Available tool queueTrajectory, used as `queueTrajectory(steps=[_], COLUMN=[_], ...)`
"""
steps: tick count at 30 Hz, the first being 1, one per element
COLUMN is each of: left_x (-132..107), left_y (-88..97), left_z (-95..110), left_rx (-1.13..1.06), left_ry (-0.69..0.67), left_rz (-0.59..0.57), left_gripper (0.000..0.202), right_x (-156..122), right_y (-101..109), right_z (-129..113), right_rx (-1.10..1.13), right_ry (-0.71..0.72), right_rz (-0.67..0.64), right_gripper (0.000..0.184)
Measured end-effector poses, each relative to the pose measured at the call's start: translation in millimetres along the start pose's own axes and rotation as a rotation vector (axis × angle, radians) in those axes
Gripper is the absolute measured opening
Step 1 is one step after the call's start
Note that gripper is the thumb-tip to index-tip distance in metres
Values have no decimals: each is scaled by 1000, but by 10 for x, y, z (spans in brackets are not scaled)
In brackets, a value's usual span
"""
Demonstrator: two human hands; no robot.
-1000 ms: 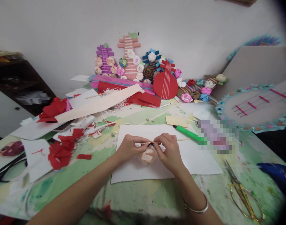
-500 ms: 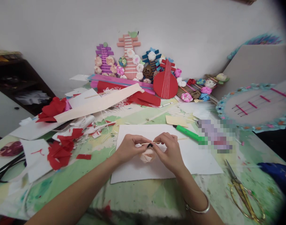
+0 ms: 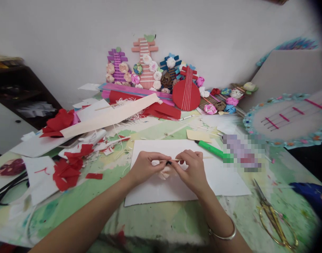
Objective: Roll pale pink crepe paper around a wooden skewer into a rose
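A thin wooden stick (image 3: 208, 157) lies level across my fingertips, its longer end pointing right. My left hand (image 3: 146, 165) pinches it between thumb and fingers. Just to the right, my right hand (image 3: 190, 170) is also closed on the stick, thumb below and fingers curled over the top. A pale cream paper flower (image 3: 166, 173) hangs below the fingertips, partly covered by the thumbs. Small dark bits show at the thumb tips; I cannot tell what they are. Beneath both hands is a white sheet of card (image 3: 224, 181).
Gold-handled scissors (image 3: 269, 211) lie at the right. A green marker (image 3: 212, 150) rests on the card's upper right. Red paper scraps (image 3: 67, 172) and a long cream paper strip (image 3: 110, 116) are at the left. Paper lutes, including a red one (image 3: 185, 95), stand against the wall.
My fingers have shifted slightly along the stick, the right ones a little to the right. The paper flower has turned a little beneath them. Everything else stays put.
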State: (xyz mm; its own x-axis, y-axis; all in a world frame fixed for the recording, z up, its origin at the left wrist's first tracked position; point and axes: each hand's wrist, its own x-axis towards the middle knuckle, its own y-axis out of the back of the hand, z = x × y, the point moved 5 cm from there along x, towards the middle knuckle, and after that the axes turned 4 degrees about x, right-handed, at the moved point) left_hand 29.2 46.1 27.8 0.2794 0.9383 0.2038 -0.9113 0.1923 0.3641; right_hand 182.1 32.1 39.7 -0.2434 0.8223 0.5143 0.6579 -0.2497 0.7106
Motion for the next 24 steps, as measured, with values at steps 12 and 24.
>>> queueTrajectory(steps=[12,24], left_x=[-39,-84], left_y=[26,68], left_z=[117,279], left_rx=[67,361], left_ry=[-245,-578], left_rz=[99,287], left_gripper=[20,4], right_x=[11,-10], right_y=[79,105], right_z=[-69,-86], right_rx=[37,47], right_ry=[34,106], right_rz=[77,140], right_gripper=[18,19])
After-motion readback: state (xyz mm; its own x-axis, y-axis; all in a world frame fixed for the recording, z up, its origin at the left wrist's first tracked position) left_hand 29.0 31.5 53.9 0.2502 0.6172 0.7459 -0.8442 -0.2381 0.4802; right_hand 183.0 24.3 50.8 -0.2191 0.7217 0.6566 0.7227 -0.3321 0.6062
